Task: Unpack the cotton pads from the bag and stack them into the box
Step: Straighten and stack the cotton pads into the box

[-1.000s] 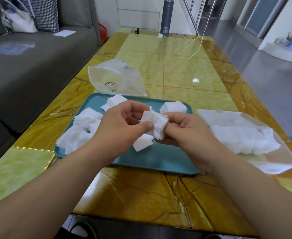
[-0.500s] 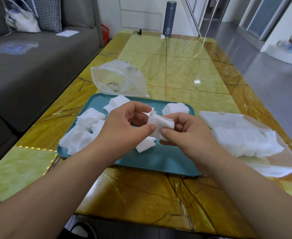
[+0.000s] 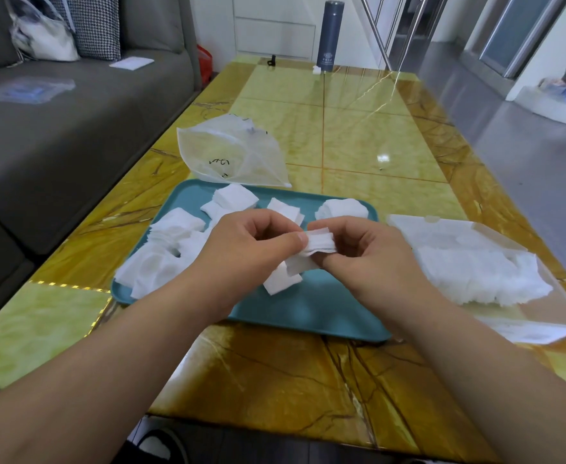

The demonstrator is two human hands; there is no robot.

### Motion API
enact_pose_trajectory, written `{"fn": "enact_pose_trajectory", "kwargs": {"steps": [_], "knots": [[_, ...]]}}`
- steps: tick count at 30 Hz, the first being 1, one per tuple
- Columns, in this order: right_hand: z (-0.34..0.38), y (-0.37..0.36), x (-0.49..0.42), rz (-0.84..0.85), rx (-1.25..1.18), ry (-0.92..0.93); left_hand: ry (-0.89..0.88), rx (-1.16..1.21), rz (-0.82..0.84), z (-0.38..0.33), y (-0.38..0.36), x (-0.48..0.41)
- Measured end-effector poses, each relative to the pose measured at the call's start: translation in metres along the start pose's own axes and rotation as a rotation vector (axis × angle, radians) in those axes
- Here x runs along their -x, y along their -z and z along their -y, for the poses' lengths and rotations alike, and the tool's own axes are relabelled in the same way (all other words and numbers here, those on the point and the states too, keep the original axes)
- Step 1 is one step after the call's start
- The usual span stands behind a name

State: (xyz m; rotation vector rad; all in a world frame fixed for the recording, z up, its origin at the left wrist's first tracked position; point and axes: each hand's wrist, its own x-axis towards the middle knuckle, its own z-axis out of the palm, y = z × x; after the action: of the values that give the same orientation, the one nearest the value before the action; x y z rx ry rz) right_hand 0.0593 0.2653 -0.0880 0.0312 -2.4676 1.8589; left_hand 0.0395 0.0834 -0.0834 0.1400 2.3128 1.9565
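Observation:
Above the teal tray (image 3: 308, 309), my left hand (image 3: 241, 252) and my right hand (image 3: 368, 259) pinch a small stack of white cotton pads (image 3: 320, 242) between them, edge-on and level. Loose cotton pads lie in piles on the tray: a big heap (image 3: 164, 252) at its left, some (image 3: 234, 197) at the back, a round bunch (image 3: 341, 209) at the back right, one pad (image 3: 279, 283) under my hands. The clear plastic box (image 3: 542, 313) at the right holds a layer of pads (image 3: 475, 276). The clear bag (image 3: 228, 152) lies flat behind the tray.
A grey sofa (image 3: 57, 128) runs along the table's left side with a white handbag (image 3: 44, 38) on it. A dark flask (image 3: 330, 31) stands at the table's far end. The box's lid (image 3: 442, 226) lies open behind the box.
The stack between my hands has been turned from tilted to level and squared up. Both hands have risen slightly over the tray.

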Motion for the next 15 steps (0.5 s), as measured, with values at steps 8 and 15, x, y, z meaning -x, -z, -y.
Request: {"fn": "enact_pose_trajectory", "kwargs": {"steps": [8, 15], "knots": [[-0.0003, 0.0001, 0.0002, 0.018, -0.052, -0.005, 0.184, 0.203, 0.040, -0.0028, 0.0026, -0.0028], [-0.0052, 0.0018, -0.0020, -0.018, -0.137, -0.112, 0.076, 0.114, -0.161, -0.0025, 0.0064, -0.0069]]}}
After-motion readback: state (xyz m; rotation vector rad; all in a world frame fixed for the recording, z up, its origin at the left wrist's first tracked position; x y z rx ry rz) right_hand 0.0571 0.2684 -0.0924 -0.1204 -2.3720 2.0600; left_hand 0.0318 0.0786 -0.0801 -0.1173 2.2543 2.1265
